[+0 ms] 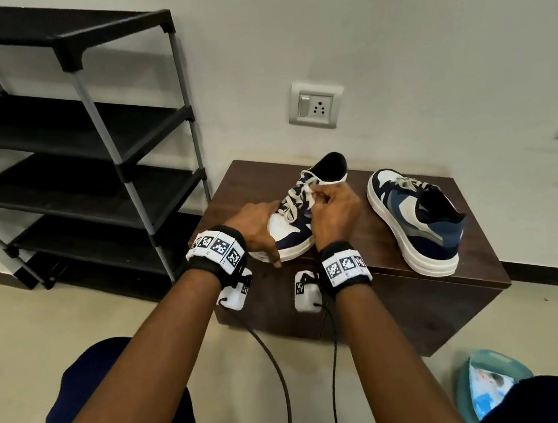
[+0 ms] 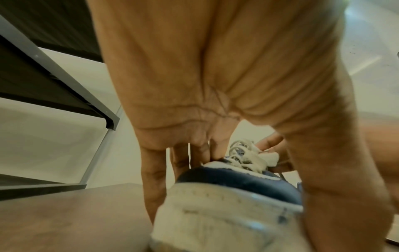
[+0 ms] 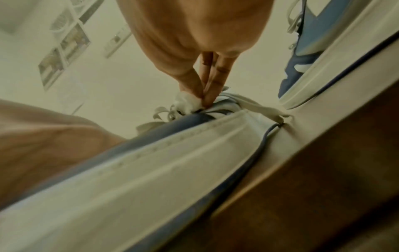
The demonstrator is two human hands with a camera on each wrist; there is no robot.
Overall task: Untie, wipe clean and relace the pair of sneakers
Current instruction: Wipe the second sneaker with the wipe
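Note:
A navy and white sneaker [image 1: 290, 234] lies on the dark wooden table [image 1: 376, 235], toe towards me. My left hand [image 1: 266, 233] grips its toe, fingers over the top and thumb on the near side of the sole; the left wrist view shows this left hand [image 2: 194, 119] around the toe [image 2: 226, 204]. My right hand [image 1: 324, 196] pinches a small white wipe [image 1: 311, 195] against the loose cream laces [image 1: 292, 203]. In the right wrist view the fingertips [image 3: 207, 95] press the wipe [image 3: 190, 102] onto the lacing. The second sneaker [image 1: 416, 221] stands untouched to the right.
A black multi-tier shoe rack [image 1: 91, 145] stands left of the table against the wall. A wall socket [image 1: 316, 104] is behind the sneakers. A teal pack of wipes [image 1: 488, 385] lies on the floor at lower right. Wrist-camera cables [image 1: 276, 366] hang before the table.

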